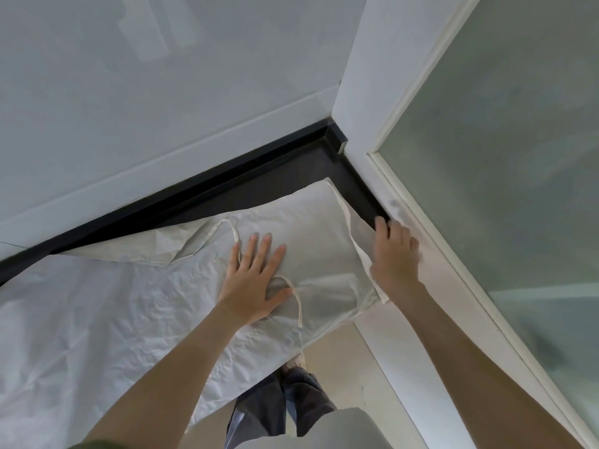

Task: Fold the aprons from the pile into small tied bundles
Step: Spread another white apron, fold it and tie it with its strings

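Two hands on apron point(311, 241), L hand point(256, 277) flat, R hand point(393, 254) gripping edge, door frame point(453, 296) alongside.

crinkled matt cloth apron point(136, 306).
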The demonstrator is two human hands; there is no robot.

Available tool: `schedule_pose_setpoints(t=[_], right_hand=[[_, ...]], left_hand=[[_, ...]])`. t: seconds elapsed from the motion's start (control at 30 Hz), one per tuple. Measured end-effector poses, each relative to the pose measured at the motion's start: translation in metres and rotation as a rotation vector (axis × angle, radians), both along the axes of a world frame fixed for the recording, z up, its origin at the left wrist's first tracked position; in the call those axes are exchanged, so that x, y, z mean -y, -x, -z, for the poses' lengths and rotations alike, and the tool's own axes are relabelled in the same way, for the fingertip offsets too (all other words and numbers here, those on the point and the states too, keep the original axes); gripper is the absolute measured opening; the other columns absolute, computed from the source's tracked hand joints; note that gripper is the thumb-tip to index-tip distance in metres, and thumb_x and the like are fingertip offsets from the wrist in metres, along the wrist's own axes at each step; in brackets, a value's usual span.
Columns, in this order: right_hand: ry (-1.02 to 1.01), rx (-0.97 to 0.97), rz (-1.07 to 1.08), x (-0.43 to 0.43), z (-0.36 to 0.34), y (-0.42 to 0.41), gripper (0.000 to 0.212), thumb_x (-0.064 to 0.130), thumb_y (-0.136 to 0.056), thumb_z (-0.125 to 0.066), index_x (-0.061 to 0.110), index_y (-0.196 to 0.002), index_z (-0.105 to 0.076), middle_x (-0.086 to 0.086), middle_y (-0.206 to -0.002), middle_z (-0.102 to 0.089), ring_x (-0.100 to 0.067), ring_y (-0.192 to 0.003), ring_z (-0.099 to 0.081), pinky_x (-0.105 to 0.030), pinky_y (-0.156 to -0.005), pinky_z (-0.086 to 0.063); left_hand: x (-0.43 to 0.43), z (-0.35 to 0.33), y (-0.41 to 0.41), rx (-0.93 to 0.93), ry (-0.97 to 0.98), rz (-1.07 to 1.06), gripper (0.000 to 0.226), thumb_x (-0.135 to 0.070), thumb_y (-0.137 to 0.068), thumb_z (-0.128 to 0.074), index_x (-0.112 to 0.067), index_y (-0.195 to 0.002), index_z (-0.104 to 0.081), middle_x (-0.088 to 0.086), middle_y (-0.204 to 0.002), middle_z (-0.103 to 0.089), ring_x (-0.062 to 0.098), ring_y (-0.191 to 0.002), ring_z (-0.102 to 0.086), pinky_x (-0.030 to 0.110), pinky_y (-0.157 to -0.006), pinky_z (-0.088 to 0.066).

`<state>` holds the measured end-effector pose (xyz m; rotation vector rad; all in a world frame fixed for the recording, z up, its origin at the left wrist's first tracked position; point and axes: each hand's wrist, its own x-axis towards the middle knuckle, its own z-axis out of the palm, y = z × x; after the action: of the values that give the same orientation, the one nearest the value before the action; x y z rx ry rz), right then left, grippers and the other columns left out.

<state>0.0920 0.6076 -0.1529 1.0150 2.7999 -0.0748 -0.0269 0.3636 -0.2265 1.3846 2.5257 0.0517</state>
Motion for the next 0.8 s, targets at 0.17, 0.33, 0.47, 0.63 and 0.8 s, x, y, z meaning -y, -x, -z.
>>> schedule_pose_setpoints(t=[0.17, 0.33, 0.47, 0.63, 0.8], right_hand=[[0.328, -0.151, -0.512, 0.060, 0.014, 0.044, 0.073, 0.009, -0.086, -0.057, 0.016, -0.151, -0.024, -0.009, -0.152, -0.033, -0.027, -0.140, -0.030, -0.041, -0.114, -0.026], [0.233, 0.074, -0.662, 0.091, 0.052, 0.060, 0.056, 0.040, -0.098, -0.030, 0.014, -0.148, -0.033, -0.007, -0.151, -0.038, -0.030, -0.141, -0.030, -0.051, -0.109, -0.034], [0.089, 0.050, -0.648, 0.074, 0.057, 0.052, 0.056, 0.039, -0.098, -0.027, 0.010, -0.145, -0.041, -0.009, -0.149, -0.042, -0.033, -0.137, -0.038, -0.051, -0.107, -0.032], [0.105, -0.027, -0.591, 0.106, 0.026, 0.096, 0.054, 0.016, -0.068, -0.066, -0.001, -0.119, -0.056, -0.017, -0.115, -0.059, -0.037, -0.101, -0.059, -0.043, -0.086, -0.044], [0.577, 0.021, -0.684, 0.194, 0.005, 0.154, 0.051, 0.005, -0.090, -0.051, 0.012, -0.139, -0.040, -0.011, -0.119, -0.058, -0.030, -0.108, -0.056, -0.035, -0.087, -0.042]], left_hand=[[-0.005, -0.020, 0.003, 0.303, -0.227, -0.128, 0.066, -0.025, -0.098, -0.040, -0.016, -0.153, -0.003, -0.006, -0.159, 0.001, 0.005, -0.145, 0.011, 0.044, -0.120, 0.003], [0.046, -0.021, 0.016, 0.041, -0.240, -0.247, 0.050, -0.016, -0.093, -0.031, -0.008, -0.142, -0.038, 0.014, -0.152, -0.033, 0.026, -0.143, -0.020, 0.047, -0.116, -0.011], [0.117, -0.014, 0.019, -0.073, -0.058, -0.501, 0.060, -0.038, -0.095, -0.030, -0.007, -0.147, -0.032, 0.015, -0.155, -0.027, 0.029, -0.144, -0.017, 0.048, -0.115, -0.003], [0.177, -0.007, 0.017, 0.058, 0.074, -0.701, 0.070, -0.063, -0.089, 0.001, -0.031, -0.151, 0.007, 0.000, -0.159, 0.010, 0.020, -0.144, 0.016, 0.050, -0.117, 0.009], [0.171, -0.016, 0.031, 0.081, 0.137, -0.636, 0.075, -0.065, -0.076, 0.030, -0.034, -0.144, 0.029, -0.003, -0.151, 0.034, 0.019, -0.134, 0.038, 0.048, -0.115, 0.018]])
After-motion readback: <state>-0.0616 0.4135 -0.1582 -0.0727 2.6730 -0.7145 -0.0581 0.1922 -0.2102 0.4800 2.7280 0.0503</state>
